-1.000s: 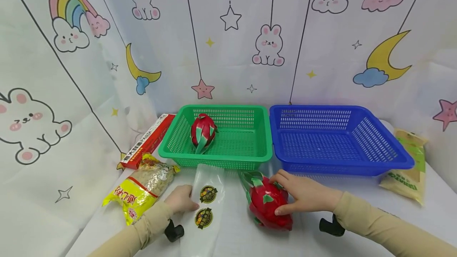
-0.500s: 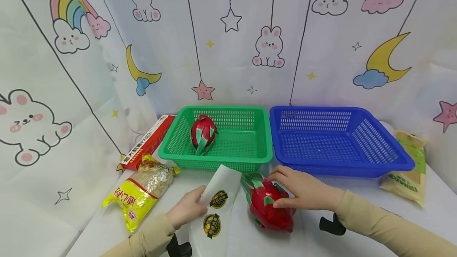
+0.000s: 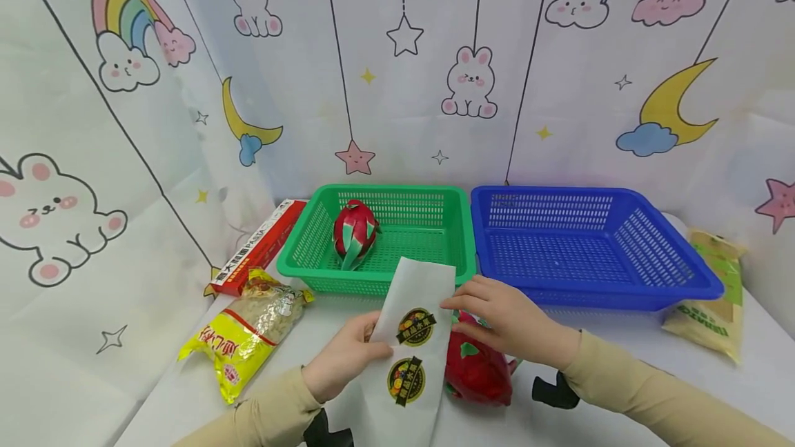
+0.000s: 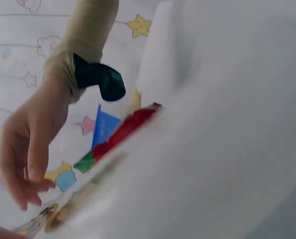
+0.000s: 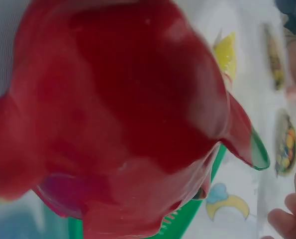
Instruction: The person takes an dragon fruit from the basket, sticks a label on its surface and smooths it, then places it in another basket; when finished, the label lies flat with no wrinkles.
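My left hand [image 3: 346, 357] pinches the left edge of a white plastic bag [image 3: 406, 288] with two round fruit labels, raised at a slant over the table. My right hand [image 3: 506, 316] has loosely bent fingers at the bag's right edge; whether they touch it I cannot tell. Behind the bag and below the right hand lies a red dragon fruit [image 3: 478, 371] with green-tipped scales, partly hidden. It fills much of the right wrist view as a blurred red body [image 5: 128, 109]. In the left wrist view the bag [image 4: 197, 149] spreads across the right side.
A green basket [image 3: 422, 274] holds another dragon fruit [image 3: 355, 232]. Beside it stands a blue basket [image 3: 596, 288]. A yellow pasta bag [image 3: 254, 330] and a red pasta box [image 3: 261, 247] lie left; a beige-green packet [image 3: 711, 295] lies right.
My left hand has lifted the bag from the table and moved it right, before the dragon fruit. My right hand has left the dragon fruit and come to the bag's edge.
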